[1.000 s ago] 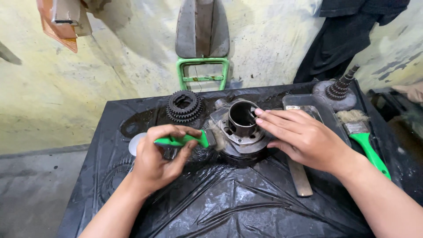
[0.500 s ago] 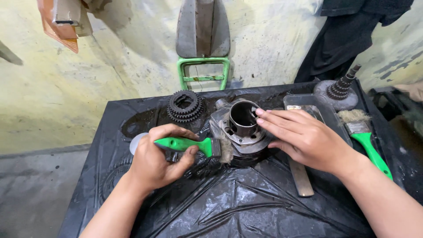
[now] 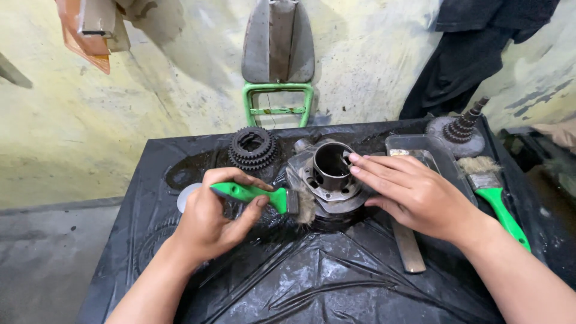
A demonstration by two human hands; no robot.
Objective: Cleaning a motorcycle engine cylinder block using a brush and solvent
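Left hand point(image 3: 207, 225) closed round green-handled brush point(image 3: 258, 195), bristles now pushed in against engine cylinder point(image 3: 330, 180) flank on black sheet point(image 3: 312, 282), closer than before; right hand point(image 3: 414, 195) open, fingertips steadying rim

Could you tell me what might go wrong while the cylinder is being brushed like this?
1. The right hand has fingertips on the rim of the metal cylinder; a slip on the wet-looking metal could pinch or nick them.
2. The green-handled brush in the left hand may flick grime off the black plastic sheet.
3. The gear cluster close behind might get knocked.
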